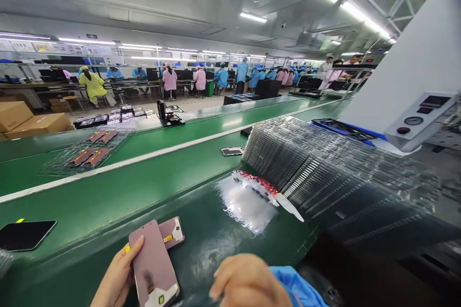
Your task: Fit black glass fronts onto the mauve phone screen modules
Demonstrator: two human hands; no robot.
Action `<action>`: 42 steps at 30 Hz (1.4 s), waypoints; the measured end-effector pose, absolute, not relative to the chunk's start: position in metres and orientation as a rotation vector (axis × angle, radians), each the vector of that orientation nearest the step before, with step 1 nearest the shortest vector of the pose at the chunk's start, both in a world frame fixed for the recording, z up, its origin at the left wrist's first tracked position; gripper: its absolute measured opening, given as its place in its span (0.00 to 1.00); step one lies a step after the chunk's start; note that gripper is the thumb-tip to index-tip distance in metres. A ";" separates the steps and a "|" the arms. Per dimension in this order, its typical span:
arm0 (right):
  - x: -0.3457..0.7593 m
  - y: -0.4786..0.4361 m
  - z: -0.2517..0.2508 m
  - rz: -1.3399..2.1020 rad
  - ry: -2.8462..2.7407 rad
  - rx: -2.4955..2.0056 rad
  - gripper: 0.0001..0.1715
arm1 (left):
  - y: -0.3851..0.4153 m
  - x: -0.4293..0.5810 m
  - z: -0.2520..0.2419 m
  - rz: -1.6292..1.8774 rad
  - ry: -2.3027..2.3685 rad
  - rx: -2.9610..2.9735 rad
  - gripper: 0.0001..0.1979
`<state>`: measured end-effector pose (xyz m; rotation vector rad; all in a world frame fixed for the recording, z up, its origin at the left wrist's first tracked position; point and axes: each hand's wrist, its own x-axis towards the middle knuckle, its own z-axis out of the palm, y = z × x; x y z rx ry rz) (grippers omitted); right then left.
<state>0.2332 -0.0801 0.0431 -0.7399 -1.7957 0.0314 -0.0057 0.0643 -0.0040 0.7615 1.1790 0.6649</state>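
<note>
My left hand (117, 276) grips a pinkish phone screen panel (154, 266) by its left edge, thumb on its face, low over the green bench. A second, smaller pink panel (172, 232) lies just behind it on the bench. My right hand (248, 282), with a blue sleeve at the wrist, hovers to the right of the held panel with its fingers curled down; nothing shows in them. A heap of clear film sheets with red tabs (252, 194) lies ahead of the right hand.
Stacked clear plastic trays (324, 163) fill the right. A black screen (25, 234) lies at left, a small panel (231, 151) on the green conveyor belt (144, 153), a tray of parts (86, 151) beyond. A white machine (414, 124) stands right. Cardboard boxes and several workers at benches behind.
</note>
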 end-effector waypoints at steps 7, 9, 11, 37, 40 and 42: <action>0.373 -0.064 0.027 0.031 -1.254 -1.700 0.16 | 0.065 -0.011 -0.002 0.759 1.230 0.687 0.12; 0.408 -0.048 0.003 -0.008 -1.145 -1.808 0.18 | 0.057 -0.006 0.012 0.806 1.217 0.686 0.14; 0.431 -0.034 -0.021 -0.044 -1.059 -1.911 0.16 | 0.050 0.001 0.029 0.827 1.184 0.695 0.17; 0.267 0.016 -0.028 1.757 -0.860 -0.589 0.50 | 0.095 0.118 0.019 0.494 0.673 1.244 0.28; 0.279 0.026 -0.042 1.787 -0.697 -0.434 0.51 | 0.152 0.138 0.007 0.530 0.870 1.528 0.29; 0.285 0.030 -0.048 1.859 -0.600 -0.339 0.52 | 0.193 0.156 -0.005 0.495 0.962 1.638 0.25</action>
